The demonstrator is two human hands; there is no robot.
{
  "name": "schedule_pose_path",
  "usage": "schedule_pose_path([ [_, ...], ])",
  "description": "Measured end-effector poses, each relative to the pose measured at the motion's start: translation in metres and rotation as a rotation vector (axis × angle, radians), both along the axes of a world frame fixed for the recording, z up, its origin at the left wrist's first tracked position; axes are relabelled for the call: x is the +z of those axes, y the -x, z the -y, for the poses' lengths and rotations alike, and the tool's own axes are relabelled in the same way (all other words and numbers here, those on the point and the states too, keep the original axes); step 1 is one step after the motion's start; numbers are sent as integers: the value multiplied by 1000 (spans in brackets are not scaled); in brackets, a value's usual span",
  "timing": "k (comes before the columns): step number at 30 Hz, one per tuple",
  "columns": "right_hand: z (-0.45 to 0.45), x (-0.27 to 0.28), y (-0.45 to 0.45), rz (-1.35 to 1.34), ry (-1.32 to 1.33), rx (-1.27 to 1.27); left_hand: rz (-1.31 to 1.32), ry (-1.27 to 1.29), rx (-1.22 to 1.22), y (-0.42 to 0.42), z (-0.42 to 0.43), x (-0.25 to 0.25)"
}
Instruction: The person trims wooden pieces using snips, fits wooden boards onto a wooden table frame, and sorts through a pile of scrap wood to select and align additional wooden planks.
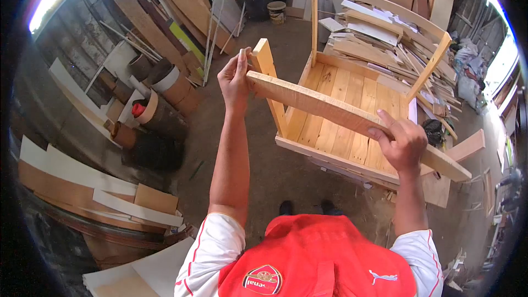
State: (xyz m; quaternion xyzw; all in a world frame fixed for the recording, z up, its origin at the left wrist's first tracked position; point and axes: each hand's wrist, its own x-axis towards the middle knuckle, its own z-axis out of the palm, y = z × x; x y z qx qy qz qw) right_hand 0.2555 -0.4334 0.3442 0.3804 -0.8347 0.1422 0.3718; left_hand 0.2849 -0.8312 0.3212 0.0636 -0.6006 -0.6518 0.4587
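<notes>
Head view: long wooden board (314,103) is up at frame ctr, slanting from upper ctr down to lower right, across the near side of a slatted furniture frame (335,156). It's held w/ 2 hands near opp. ends, prob. b/c a piece that long would tip from 1 grip; the wide spread looks meant to keep it steady. Its L end sits by the short upright post (265,61), approx. at post-top height, so the hold may be for lining up board w/ post; can't tell if they touch. Opp. side, upper right, has a curved rail (379,4) spanning 2 posts, prob. placed as a backrest. L hand (235,81): closed around the board's L end, thumb up, some fingers hidden, so can't tell if any press the post too. R hand (406,144): clamped on the board right of ctr, thumb on the near face, index finger lying toward the top edge, other fingers mostly out of sight; board's far end sticks out past it, lower right. Offcuts (366,30) lie heaped upper right, beyond the frame.
</notes>
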Motion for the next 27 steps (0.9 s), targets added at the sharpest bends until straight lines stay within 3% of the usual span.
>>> schedule_pose_path([
  [8, 13, 6, 18, -22, -30, -25, -148, -38, -125, 12, 11, -21],
  [14, 16, 10, 29, -34, -68, -38, -197, 77, -40, 22, 22, -53],
  [17, 16, 11, 35, -30, -60, -17, -246, 18, -59, 18, 12, -54],
  [20, 17, 13, 39, -27, -44, -2, -265, 116, 25, 19, 4, -54],
  [27, 16, 23, 35, 8, -21, -15, -290, 41, 45, 24, -6, -59],
])
